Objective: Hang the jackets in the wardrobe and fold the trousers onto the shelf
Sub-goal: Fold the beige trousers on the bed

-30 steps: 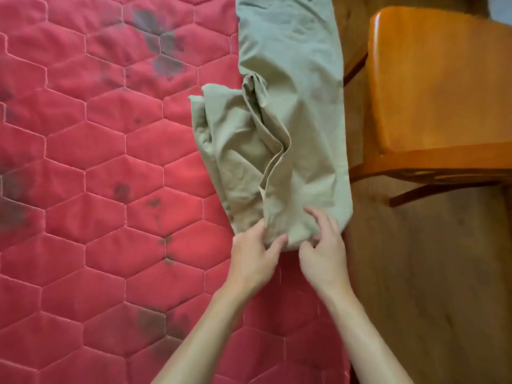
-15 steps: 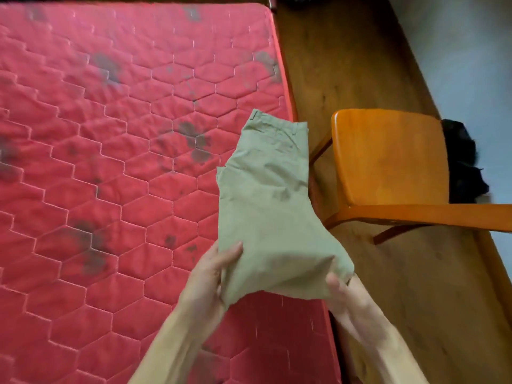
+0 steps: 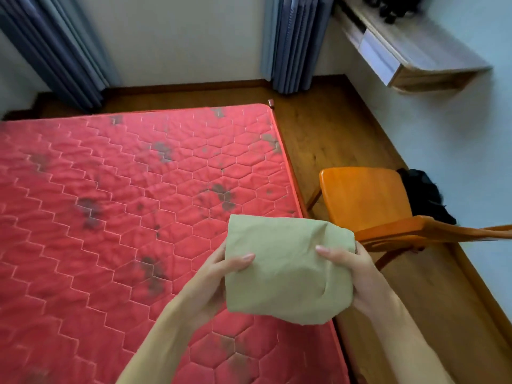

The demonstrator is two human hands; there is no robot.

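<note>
Two bare hands hold one folded bundle of tan cotton trousers (image 3: pixel 288 268) up in the air over the near right corner of the one red quilted mattress (image 3: pixel 110 217); the left hand (image 3: pixel 219 275) grips its left edge with the thumb on top, and the right hand (image 3: pixel 352 268) grips its right edge the same way. One orange wooden chair (image 3: pixel 363 200) stands just beside the mattress on the brown wooden floor (image 3: pixel 318 139), and one heap of black cloth (image 3: pixel 424 195) lies behind it by the wall. Two sets of blue curtains (image 3: pixel 293 42) hang at the back, and one pale wooden wall shelf (image 3: pixel 410 48) with small dark things on it sticks out at the top right.
</note>
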